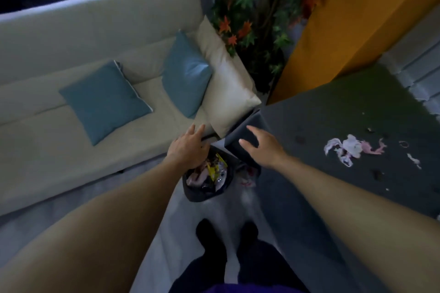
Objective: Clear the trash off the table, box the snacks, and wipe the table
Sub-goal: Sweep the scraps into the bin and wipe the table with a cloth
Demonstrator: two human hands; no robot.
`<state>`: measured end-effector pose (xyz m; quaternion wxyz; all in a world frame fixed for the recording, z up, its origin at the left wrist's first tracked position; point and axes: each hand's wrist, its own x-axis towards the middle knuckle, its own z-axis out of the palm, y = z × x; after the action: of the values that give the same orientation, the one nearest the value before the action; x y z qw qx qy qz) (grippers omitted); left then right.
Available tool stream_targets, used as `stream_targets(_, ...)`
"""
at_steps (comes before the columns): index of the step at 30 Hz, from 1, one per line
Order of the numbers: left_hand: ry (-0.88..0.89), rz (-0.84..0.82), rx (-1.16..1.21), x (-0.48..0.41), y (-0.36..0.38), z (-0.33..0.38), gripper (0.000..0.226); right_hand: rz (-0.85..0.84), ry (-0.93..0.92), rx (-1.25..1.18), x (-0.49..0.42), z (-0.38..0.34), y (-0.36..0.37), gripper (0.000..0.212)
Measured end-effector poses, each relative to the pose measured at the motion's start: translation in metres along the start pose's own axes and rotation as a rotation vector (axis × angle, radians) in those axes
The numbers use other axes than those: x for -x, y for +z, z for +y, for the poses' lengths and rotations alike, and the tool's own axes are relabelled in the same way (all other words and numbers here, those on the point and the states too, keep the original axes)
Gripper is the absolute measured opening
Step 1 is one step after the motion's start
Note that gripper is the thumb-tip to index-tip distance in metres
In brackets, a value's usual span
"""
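bin: far rim hidden under left hand
table: cut off at right edge
specks: too small to identify
sofa: cut off left

The picture is dim and looks a bit blue. The brightest spots are the white sofa and the pale cushion just past the fingertips of the left hand. The dark table, to the right of the fingers of the right hand, lies in shade. The floor below the fingers is smeared and blurry. Nothing looks sharp. At the edges the sofa bends and the arms look huge.
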<state>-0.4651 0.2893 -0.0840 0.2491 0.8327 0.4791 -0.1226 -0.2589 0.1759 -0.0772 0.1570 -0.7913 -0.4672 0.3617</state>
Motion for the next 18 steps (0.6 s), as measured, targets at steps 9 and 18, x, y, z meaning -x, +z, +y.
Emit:
stream_targets(9, -0.132, -0.111, 0.066, -0.053, 0.081, -0.060, 0.066, -0.140, 0.100, 0.061, -0.063, 0.041, 0.086, 0.065)
stream_targets(18, -0.242, -0.223, 0.156, -0.134, 0.207, -0.124, 0.070, -0.269, 0.195, 0.039, -0.141, 0.109, 0.196, 0.061)
